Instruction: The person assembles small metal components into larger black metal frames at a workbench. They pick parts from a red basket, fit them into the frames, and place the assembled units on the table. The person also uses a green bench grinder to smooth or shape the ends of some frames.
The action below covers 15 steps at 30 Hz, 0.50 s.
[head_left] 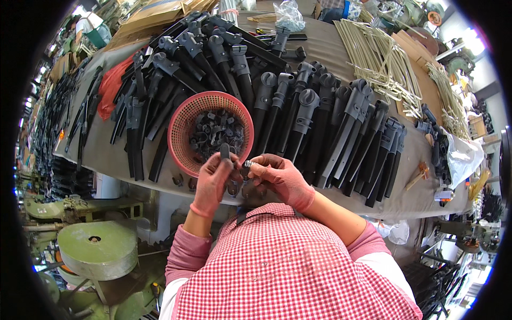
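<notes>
Both my hands wear pink gloves with dark-smudged fingers and meet just in front of the basket. Between the thumb and fingers of my left hand (pixel 209 184) stands a small dark grey plastic piece (pixel 225 151) with a rounded top. My right hand (pixel 284 180) pinches a small silvery coil spring (pixel 248 164), close beside that piece. The red plastic basket (pixel 173 128) holds many small dark parts (pixel 205 128), and a spring lies among them. A few small dark pieces (pixel 232 188) sit along the table edge under my hands, partly hidden by them.
Black tubes with grey joint fittings (pixel 308 109) lie in rows behind and right of the basket, with more in a left pile (pixel 136 114). Bent metal rods (pixel 381 58) rest at the far right. A red cloth (pixel 113 85) lies left. A green machine (pixel 98 248) stands lower left.
</notes>
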Motion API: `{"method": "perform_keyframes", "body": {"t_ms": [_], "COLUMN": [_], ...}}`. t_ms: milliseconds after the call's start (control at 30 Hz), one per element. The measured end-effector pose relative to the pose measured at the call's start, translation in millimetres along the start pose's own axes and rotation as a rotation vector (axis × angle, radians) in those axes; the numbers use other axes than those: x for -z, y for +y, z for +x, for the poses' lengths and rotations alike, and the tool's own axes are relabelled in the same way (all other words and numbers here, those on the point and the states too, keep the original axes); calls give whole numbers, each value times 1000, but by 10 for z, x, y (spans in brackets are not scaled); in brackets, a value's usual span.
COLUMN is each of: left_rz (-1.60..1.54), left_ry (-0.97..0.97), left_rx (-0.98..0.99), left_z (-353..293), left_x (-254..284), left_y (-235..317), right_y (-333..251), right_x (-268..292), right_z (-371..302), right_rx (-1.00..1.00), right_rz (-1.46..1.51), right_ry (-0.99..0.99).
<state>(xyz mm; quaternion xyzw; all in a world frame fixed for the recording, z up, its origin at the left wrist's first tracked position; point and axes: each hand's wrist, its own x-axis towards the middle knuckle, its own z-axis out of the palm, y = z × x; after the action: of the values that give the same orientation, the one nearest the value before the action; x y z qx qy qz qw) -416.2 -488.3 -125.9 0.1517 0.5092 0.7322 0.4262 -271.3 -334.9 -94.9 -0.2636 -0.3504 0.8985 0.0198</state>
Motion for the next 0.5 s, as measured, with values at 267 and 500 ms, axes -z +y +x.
{"method": "perform_keyframes", "body": {"t_ms": [267,500], "left_rz": [60,110], "left_ry": [-47,34], "left_rx": [-104,-189], "left_z": [-351,-492], "left_x": [-196,-260], "left_y": [140,67], "right_y": [-102,-61], "right_x": [-96,-182], "right_z": [-70,-109], "right_rx": [-125,66], "right_rz": [-128,-384], "right_ry": [-200,-201]}}
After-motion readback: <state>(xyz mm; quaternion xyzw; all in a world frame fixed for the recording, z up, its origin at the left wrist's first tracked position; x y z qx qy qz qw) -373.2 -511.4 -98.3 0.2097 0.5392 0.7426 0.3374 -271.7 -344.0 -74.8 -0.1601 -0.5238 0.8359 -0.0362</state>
